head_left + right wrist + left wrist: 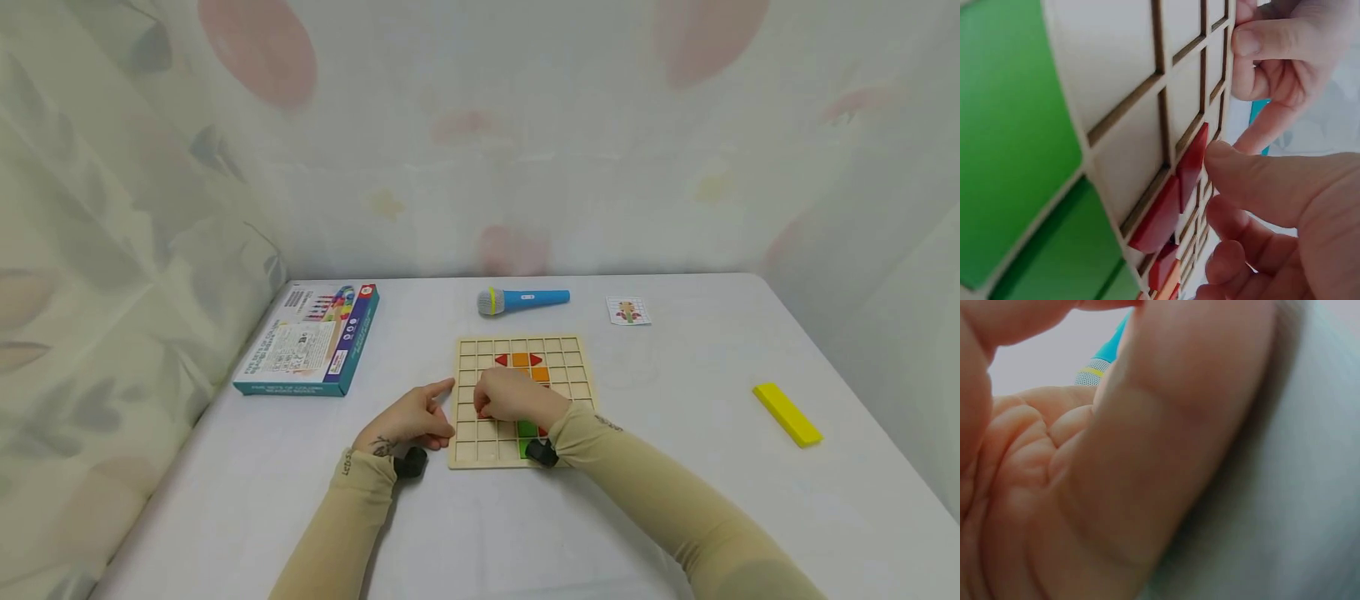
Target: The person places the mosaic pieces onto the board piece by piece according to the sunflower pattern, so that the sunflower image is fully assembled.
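My right hand [517, 395] is over the left-middle squares of a wooden grid board [465, 454]. Its thumb and fingertips are at a red triangular tile [1194, 164], seen standing on the grid in the right wrist view. Beside this tile lies another red tile [1159, 215]. Green tiles [527, 428] fill squares near the board's front, and orange tiles [520, 360] with red triangles sit toward the back. My left hand [411, 419] rests at the board's left edge, thumb touching it, index finger stretched forward, other fingers loosely bent. The right hand hides part of the pattern.
A toy microphone [525, 301] lies behind the board, with a small pattern card [628, 311] to its right. A flat teal-edged box [307, 340] is at the back left. Over on the right side lies a yellow block [787, 414].
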`<action>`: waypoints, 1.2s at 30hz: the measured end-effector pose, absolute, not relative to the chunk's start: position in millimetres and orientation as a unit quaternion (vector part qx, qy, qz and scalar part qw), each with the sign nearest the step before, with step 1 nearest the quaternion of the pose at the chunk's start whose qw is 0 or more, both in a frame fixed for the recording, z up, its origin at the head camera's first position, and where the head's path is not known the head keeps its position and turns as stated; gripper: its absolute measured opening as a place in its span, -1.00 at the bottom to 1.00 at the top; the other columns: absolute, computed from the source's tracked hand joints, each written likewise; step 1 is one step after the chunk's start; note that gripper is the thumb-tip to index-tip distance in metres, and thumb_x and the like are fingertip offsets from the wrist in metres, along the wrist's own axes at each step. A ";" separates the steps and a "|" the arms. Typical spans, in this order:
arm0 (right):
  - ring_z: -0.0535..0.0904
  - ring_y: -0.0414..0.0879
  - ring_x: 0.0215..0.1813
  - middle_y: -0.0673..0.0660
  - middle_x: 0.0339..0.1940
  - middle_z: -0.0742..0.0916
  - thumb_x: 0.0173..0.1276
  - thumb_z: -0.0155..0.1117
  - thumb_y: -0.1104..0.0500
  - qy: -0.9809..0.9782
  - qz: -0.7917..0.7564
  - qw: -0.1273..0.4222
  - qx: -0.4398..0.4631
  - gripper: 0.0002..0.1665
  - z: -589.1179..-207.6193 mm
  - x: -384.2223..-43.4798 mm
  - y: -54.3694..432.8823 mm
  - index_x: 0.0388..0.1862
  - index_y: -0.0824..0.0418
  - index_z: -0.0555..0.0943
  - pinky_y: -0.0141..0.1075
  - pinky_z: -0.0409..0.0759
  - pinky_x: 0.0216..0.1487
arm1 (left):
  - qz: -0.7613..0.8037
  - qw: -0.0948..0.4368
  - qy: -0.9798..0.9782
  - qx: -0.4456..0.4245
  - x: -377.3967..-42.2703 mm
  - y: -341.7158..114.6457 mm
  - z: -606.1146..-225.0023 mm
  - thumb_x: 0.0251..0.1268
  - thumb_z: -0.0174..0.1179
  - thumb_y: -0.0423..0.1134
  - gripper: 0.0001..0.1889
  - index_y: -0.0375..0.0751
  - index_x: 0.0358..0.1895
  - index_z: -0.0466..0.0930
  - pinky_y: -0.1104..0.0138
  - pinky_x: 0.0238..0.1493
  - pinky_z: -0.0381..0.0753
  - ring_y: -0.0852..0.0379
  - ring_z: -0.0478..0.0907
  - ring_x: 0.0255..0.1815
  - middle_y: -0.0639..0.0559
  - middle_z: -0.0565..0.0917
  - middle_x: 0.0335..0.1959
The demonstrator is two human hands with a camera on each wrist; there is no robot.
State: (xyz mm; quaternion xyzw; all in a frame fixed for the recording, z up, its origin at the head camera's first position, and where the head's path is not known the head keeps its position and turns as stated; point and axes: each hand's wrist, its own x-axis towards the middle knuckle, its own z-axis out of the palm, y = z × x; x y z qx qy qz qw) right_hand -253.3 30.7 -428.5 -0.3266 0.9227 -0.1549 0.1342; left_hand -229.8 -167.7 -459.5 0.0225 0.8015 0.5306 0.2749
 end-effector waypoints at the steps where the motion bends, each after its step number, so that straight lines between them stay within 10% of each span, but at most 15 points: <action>1: 0.50 -0.20 -0.21 -0.05 -0.30 0.66 0.22 0.26 0.20 0.922 -0.160 0.131 -0.327 -0.89 -426.6 -252.2 31.8 -0.32 0.10 0.72 -0.37 0.53 -0.17 | 0.531 0.275 0.801 0.023 -230.1 -167.9 -460.1 -0.09 0.31 -0.47 -0.06 -0.04 0.44 0.06 0.37 -0.57 0.61 0.19 0.53 -0.68 -0.06 0.55 -0.59; 17: 0.57 0.02 -0.05 0.15 -0.08 0.67 0.22 0.27 0.06 0.965 -0.156 0.014 -0.213 -0.60 -372.2 -219.9 142.0 0.00 0.22 0.60 -0.11 0.58 -0.10 | 0.530 0.276 0.801 0.020 -229.5 -168.1 -459.9 -0.09 0.31 -0.47 -0.05 -0.04 0.45 0.04 0.37 -0.58 0.60 0.17 0.53 -0.66 -0.09 0.57 -0.57; 36: 0.43 -0.14 -0.38 -0.01 -0.45 0.57 -0.01 0.44 0.13 0.977 -0.130 0.116 -0.122 -0.72 -426.1 -157.0 203.3 -0.31 0.20 0.64 -0.28 0.45 -0.41 | 0.543 0.275 0.793 0.026 -228.7 -165.9 -457.2 -0.10 0.28 -0.50 -0.03 -0.09 0.46 0.00 0.38 -0.59 0.59 0.18 0.53 -0.67 -0.06 0.54 -0.60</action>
